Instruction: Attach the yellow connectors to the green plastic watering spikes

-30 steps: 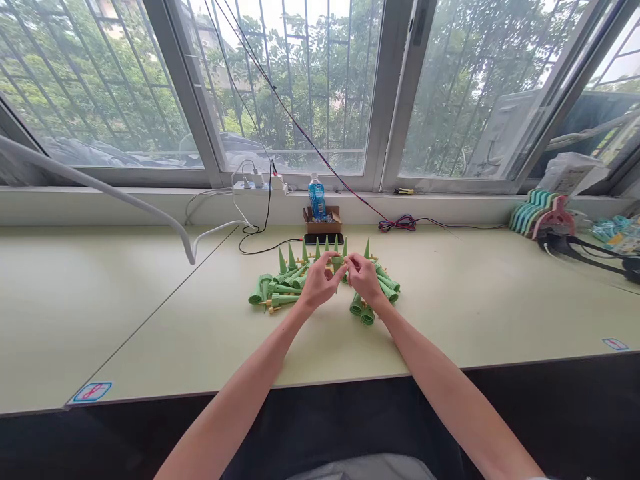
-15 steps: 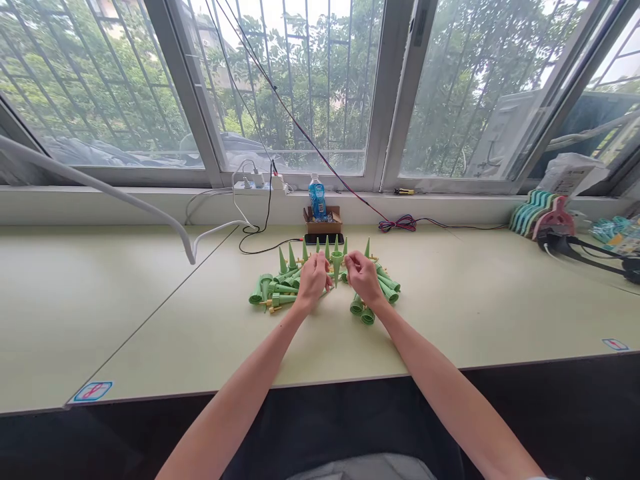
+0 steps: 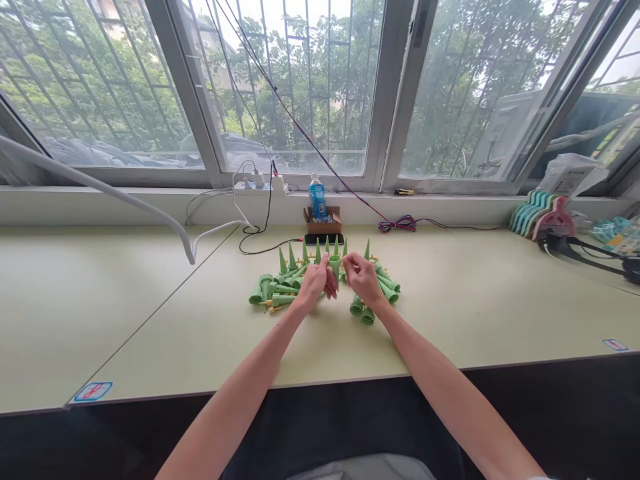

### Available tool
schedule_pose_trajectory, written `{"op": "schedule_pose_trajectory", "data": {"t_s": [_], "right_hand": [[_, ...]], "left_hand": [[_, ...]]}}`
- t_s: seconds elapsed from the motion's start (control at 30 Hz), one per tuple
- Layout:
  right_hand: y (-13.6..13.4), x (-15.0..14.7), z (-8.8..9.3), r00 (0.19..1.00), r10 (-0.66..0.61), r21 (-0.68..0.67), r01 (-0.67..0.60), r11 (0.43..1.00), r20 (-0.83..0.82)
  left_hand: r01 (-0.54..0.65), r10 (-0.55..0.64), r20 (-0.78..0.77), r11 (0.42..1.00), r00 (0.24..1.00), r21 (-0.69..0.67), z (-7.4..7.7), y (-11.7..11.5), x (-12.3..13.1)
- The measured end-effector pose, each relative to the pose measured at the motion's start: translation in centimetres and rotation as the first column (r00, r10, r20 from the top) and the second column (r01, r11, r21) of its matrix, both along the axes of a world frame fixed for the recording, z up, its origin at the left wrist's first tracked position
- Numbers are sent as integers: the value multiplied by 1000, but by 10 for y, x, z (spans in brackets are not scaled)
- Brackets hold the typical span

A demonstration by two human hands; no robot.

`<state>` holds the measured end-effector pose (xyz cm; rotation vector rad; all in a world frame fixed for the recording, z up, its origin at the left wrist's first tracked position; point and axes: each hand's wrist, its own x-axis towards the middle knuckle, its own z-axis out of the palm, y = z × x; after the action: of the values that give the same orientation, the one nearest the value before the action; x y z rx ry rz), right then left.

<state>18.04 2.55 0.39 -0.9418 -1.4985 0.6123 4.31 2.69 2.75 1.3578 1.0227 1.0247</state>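
My left hand [image 3: 316, 283] is curled around a green plastic cone spike [image 3: 335, 265], holding it with its open end up. My right hand [image 3: 363, 280] is pinched just to the right of that cone, fingers together near its rim on something too small to make out. Both hands hover over a heap of green cone spikes [image 3: 277, 288] with small yellow parts, lying on the pale green table [image 3: 480, 300]. More green cones [image 3: 362, 311] lie under my right wrist, and several stand upright behind the hands.
A blue water bottle [image 3: 317, 197] stands in a small cardboard box [image 3: 323, 223] by the sill, a dark phone in front. Cables and a power strip [image 3: 260, 181] lie at the window. A white tube [image 3: 100, 190] crosses the left. Coloured hangers [image 3: 537, 212] sit far right.
My left hand went from spread fingers to a closed grip round the green cone and turned it open end up. My right hand stayed pinched beside it.
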Motion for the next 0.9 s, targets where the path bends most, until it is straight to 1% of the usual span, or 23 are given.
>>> {"op": "schedule_pose_trajectory", "data": {"t_s": [0.23, 0.5, 0.73, 0.9], "right_hand": [[0, 1, 0, 1000, -4, -3, 4, 1000, -18], [-1, 2, 3, 998, -55, -5, 55, 998, 0], [0, 3, 2, 994, -108, -20, 109, 994, 29], [1, 4, 1, 993, -111, -7, 111, 994, 30]], "left_hand": [[29, -29, -2, 1000, 1000, -4, -1, 0, -1], [73, -72, 34, 997, 997, -34, -3, 3, -1], [92, -94, 69, 995, 993, 31, -1, 1, 0], [117, -120, 32, 989, 992, 92, 3, -3, -1]]}}
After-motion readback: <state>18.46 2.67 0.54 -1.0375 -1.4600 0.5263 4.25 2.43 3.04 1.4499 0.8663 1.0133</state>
